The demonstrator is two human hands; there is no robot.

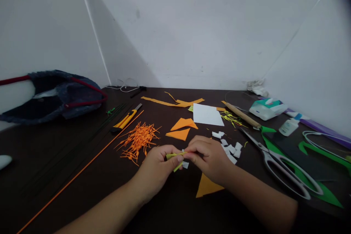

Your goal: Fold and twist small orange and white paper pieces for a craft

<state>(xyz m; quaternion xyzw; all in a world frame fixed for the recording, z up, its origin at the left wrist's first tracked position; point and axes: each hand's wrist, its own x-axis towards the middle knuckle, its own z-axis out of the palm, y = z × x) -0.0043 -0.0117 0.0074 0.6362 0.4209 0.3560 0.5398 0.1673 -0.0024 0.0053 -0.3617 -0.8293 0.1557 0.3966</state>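
Observation:
Both my hands meet over the dark table [82, 190] near its front middle. My left hand [157, 166] is closed, pinching a small yellow-green paper strip [175, 156]. My right hand [210, 157] is closed too, its fingertips pinching the same strip, with a small white scrap [185, 165] just below the fingers. An orange paper triangle [207, 186] lies under my right wrist. A heap of thin orange paper shreds [138, 139] sits just left of my left hand. Several small white paper bits [230, 148] lie right of my right hand.
Large scissors [276, 161] lie at the right on green paper [326, 193]. A white sheet [207, 114], orange scraps [182, 124], a yellow box cutter [126, 119], a long orange stick [82, 170], a wooden-handled tool [242, 115], a glue bottle [289, 126] and a dark bag [55, 95] surround them.

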